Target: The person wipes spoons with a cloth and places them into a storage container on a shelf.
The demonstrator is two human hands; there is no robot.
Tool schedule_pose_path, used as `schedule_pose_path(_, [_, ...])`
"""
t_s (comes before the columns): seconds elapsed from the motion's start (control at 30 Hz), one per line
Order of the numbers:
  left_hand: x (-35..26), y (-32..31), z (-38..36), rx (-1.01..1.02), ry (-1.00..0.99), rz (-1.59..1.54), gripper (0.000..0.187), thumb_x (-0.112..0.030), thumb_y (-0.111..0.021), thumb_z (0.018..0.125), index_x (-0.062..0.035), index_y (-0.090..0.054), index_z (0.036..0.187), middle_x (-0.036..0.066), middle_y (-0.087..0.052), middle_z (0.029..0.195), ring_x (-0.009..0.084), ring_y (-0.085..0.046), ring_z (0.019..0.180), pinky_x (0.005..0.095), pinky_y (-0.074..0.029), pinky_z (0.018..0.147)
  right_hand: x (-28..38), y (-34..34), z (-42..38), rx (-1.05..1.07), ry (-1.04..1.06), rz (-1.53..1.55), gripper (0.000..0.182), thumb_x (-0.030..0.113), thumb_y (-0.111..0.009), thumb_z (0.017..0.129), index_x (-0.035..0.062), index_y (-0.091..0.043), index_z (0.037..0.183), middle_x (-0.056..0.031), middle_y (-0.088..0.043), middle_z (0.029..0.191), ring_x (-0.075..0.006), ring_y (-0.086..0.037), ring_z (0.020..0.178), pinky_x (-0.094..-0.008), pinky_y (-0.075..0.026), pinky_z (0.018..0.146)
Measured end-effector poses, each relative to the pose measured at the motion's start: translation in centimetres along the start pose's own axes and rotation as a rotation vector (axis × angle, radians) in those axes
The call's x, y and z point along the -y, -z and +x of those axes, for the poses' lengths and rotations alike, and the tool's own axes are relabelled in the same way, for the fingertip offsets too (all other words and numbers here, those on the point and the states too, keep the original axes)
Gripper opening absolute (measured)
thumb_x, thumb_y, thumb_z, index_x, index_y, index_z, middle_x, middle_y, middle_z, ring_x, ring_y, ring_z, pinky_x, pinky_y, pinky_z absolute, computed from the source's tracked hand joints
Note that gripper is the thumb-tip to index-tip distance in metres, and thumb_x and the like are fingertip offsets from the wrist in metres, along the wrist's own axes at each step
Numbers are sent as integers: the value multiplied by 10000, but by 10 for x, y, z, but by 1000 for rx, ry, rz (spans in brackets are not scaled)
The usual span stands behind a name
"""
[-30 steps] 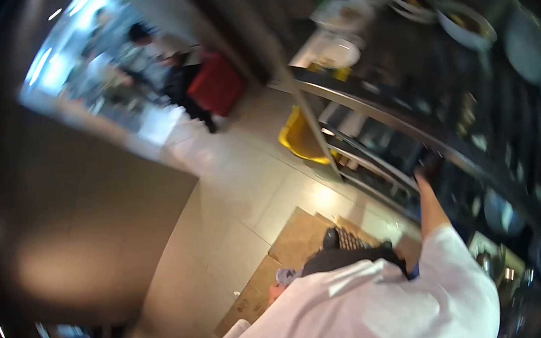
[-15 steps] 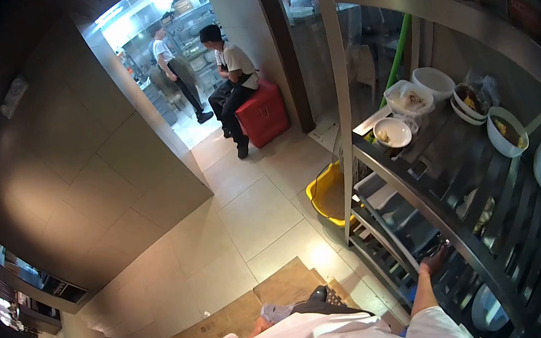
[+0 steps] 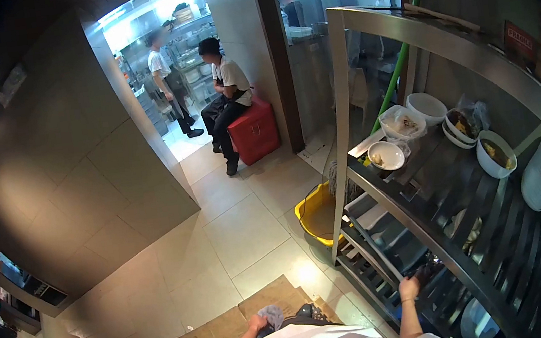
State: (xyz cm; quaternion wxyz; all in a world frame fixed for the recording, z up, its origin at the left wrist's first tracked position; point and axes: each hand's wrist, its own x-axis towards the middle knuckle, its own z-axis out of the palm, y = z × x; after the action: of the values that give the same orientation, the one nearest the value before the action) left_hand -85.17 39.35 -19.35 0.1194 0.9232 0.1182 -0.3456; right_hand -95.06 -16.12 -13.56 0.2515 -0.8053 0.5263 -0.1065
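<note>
the left hand (image 3: 257, 322) is closed around a grey cloth (image 3: 272, 315), which is above the cardboard (image 3: 203, 334) on the floor. the right hand (image 3: 408, 288) is at the middle level of the metal rack (image 3: 419, 222), near a dark tray (image 3: 387, 239); its fingers look bent, but i cannot tell if they grip something. on the upper shelf there are white bowls (image 3: 387, 155) (some contain food remains).
</note>
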Motion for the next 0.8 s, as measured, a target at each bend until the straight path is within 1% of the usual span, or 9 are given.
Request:
schedule_pose_path(0.1, [-57,20,-14,-260,-241,-326,512,-424,-566,820,0,-591,1106,254,-602,1054,375,-585,1001,422,-461,855,56,24,-62,-184,491,265,539,33,-586,704,-21,-451,1223,-245,-532,1137,-376,-530,1000,-415,-408,898])
schedule_pose_path(0.17, [-93,21,-6,-189,-378,-550,509,-413,-562,841,10,-574,1124,228,-617,1038,341,-593,987,403,-459,848,83,23,-86,188,474,504,521,35,-593,697,25,-477,1204,-190,-573,1097,-203,-604,770,-292,-491,725])
schedule_pose_path(0.23, [-140,39,-27,67,-525,-787,440,-350,-554,877,10,-569,1130,143,-636,1013,244,-593,956,350,-456,841,97,4,-100,539,457,533,470,56,-609,748,57,-490,1202,-174,-568,1145,-178,-624,801,-285,-506,707])
schedule_pose_path(0.37, [-224,122,-158,428,-737,-984,358,-283,-542,917,-4,-561,1140,14,-598,1004,101,-531,912,270,-440,827,174,53,-154,807,767,373,620,76,-704,712,49,-438,1272,-123,-588,1119,-272,-582,1008,-353,-480,842])
schedule_pose_path(0.47, [-248,163,-221,867,-794,-1223,392,-313,-551,916,-16,-536,1171,3,-592,1020,87,-523,909,257,-436,814,145,1,-157,882,1196,588,739,258,-700,748,85,-330,1365,-134,-397,1349,-293,-366,1259,-400,-263,1062])
schedule_pose_path(0.6, [-257,203,-269,828,-1005,-1025,305,-283,-547,920,-51,-548,1120,1,-586,978,88,-539,850,277,-467,782,135,-11,-166,842,987,647,677,272,-729,708,97,-429,1289,-126,-392,1348,-291,-372,1246,-398,-284,1045])
schedule_pose_path(0.73, [-252,217,-265,-97,-1375,-583,198,-212,-609,855,-85,-624,1007,54,-577,1044,204,-508,962,348,-408,860,165,33,-161,828,958,-385,479,387,-588,796,47,-581,1134,-223,-601,1080,-369,-569,1021,-431,-400,945])
schedule_pose_path(0.77, [-250,221,-263,-494,-1501,-423,182,-190,-626,827,-104,-647,987,86,-563,1071,265,-483,1011,370,-378,889,153,25,-158,688,1059,-355,438,435,-547,798,32,-667,921,-233,-634,860,-410,-607,812,-455,-475,806])
schedule_pose_path(0.8, [-247,223,-261,-492,-1499,-425,182,-190,-626,827,-104,-647,987,86,-563,1071,265,-483,1011,370,-378,889,155,29,-160,690,1057,-357,438,435,-547,798,32,-667,921,-233,-634,860,-410,-607,812,-455,-475,806])
